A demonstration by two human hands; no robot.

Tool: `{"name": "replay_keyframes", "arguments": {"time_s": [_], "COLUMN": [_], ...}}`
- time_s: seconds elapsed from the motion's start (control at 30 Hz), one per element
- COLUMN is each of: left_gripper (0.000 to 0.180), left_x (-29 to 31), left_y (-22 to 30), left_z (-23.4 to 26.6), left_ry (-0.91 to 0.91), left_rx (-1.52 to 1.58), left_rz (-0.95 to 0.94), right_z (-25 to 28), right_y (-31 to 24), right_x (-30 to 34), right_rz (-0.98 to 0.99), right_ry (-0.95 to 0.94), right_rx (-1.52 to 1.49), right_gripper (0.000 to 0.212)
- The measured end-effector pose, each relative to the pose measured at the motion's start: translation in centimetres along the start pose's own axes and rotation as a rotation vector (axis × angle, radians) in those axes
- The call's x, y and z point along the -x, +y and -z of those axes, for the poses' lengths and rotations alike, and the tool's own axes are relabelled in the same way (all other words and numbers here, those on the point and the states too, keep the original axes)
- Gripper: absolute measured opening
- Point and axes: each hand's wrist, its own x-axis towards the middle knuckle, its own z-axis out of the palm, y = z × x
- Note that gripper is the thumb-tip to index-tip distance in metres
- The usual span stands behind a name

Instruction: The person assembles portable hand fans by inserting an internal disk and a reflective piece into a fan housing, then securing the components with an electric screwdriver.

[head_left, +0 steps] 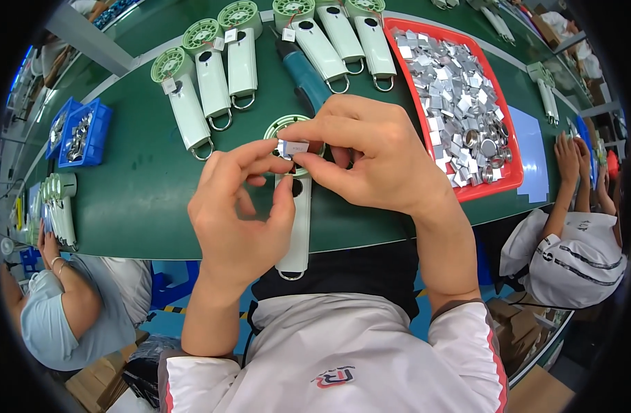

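The biggest thing I see is a long dark green table [136, 206]; I count the clock from the hands in the middle. A person in a light blue top [54, 323] is at eight o'clock, and one in a white top [570, 255] is at four. A red plastic tray [494, 186], full of shiny silver bits and rings, lies between two and three. From ten to one lie six pale green plastic fan-like things [209, 86] with round heads and metal loops. One more pale green fan-like thing [300, 227] lies under the hands, its handle pointing to six. A teal and black power tool [303, 76] lies at twelve.

The right hand [370, 155] pinches a small flat silver-white piece [298, 147] over that last one's round head. The left hand [240, 206] is curled, fingertips at the piece's nine o'clock side; I cannot tell if they grip it
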Motion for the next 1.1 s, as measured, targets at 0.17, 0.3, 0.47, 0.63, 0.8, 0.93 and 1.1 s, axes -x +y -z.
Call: {"name": "replay_keyframes", "arguments": {"time_s": [0.17,0.3,0.47,0.63,0.8,0.93,1.1], "left_gripper": [0.053,0.042,0.037,0.035,0.034,0.034,0.034], "left_x": [-0.5,-0.5,-0.6,-0.7,-0.6,-0.5,-0.5], "left_y": [-0.7,-1.5,-1.7,-1.8,-2.3,-2.6,-2.5], "left_z": [0.5,0.8,1.2,1.1,1.0,0.9,0.8], "left_ry": [-0.028,-0.051,-0.031,-0.074,-0.060,-0.055,-0.057], "left_rx": [-0.029,-0.007,0.006,-0.152,-0.168,-0.180,-0.194], "left_rz": [-0.176,-0.301,-0.383,-0.427,-0.444,-0.466,-0.469], "right_z": [-0.1,-0.1,-0.3,0.1,0.0,-0.1,-0.3], "right_y": [-0.1,0.0,-0.1,-0.3,-0.4,-0.4,-0.4], "right_x": [0.0,0.1,0.0,-0.1,0.1,0.1,0.2], "right_rz": [0.017,0.035,0.044,0.028,0.008,0.015,0.014], "right_ry": [0.008,0.003,0.009,-0.017,-0.041,-0.035,-0.023], "right_rx": [0.006,0.033,0.023,0.036,0.001,0.000,0.023], "right_gripper": [0.034,0.033,0.034,0.035,0.036,0.035,0.032]}}
